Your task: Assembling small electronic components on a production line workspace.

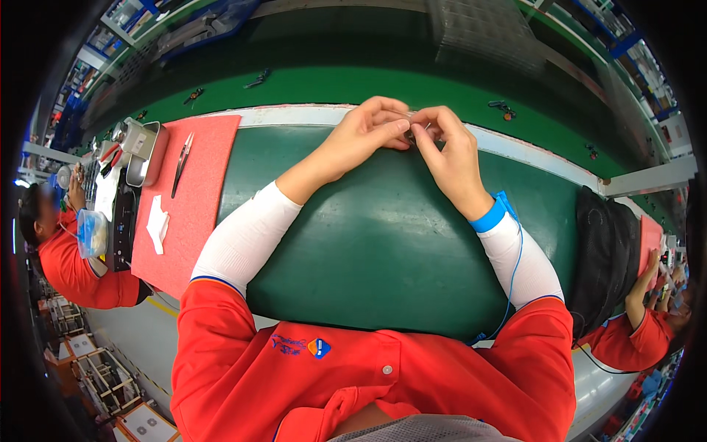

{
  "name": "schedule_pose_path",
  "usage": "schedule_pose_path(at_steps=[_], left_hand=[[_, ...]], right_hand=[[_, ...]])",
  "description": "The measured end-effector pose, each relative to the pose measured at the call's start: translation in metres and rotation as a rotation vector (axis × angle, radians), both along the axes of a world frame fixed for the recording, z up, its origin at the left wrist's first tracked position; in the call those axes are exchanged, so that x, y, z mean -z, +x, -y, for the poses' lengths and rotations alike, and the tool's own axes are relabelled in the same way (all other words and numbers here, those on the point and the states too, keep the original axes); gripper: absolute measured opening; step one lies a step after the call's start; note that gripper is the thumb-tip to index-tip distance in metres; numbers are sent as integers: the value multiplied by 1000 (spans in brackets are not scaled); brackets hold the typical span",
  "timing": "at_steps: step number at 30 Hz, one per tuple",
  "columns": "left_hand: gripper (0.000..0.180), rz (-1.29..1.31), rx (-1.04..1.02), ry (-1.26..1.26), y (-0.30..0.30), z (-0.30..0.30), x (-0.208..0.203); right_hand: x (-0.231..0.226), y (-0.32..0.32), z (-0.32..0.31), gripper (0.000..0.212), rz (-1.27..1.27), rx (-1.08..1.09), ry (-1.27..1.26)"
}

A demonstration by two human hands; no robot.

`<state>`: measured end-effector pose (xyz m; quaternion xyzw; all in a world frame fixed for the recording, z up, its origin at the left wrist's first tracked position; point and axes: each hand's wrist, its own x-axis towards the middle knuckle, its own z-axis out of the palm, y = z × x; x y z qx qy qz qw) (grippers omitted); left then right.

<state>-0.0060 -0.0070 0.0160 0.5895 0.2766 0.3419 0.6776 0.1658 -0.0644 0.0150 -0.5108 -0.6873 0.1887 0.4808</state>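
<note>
My left hand [366,132] and my right hand [451,151] meet above the far edge of the green work mat [368,236]. Between their fingertips they pinch a small dark part [410,135], mostly covered by the fingers, so its kind cannot be made out. Both thumbs press against it, and the fingers of each hand are curled. A blue wrist strap [489,214] with a thin blue cord circles my right wrist. White sleeves cover both my forearms.
Beyond the white ledge, a green conveyor belt [294,92] carries several small wired parts [502,110]. To the left, a pink foam mat [199,199] bears tweezers [182,163], white paper [157,225] and a metal tray [150,158]. A black bag [600,254] sits right. Co-workers sit at both sides.
</note>
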Motion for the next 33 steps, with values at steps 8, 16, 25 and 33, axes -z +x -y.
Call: schedule_pose_path(at_steps=[8, 16, 25, 33], left_hand=[[28, 59, 110, -259, -3, -6, 1], [28, 72, 110, -285, -2, -7, 1], [25, 85, 108, -263, -2, -4, 0], [22, 57, 79, -215, -1, -5, 2]], right_hand=[[6, 1, -5, 11, -284, -18, -89], [4, -1, -4, 12, -245, 65, -13], [-6, 0, -1, 9, -56, 152, 21], [-5, 5, -1, 12, 15, 127, -81]])
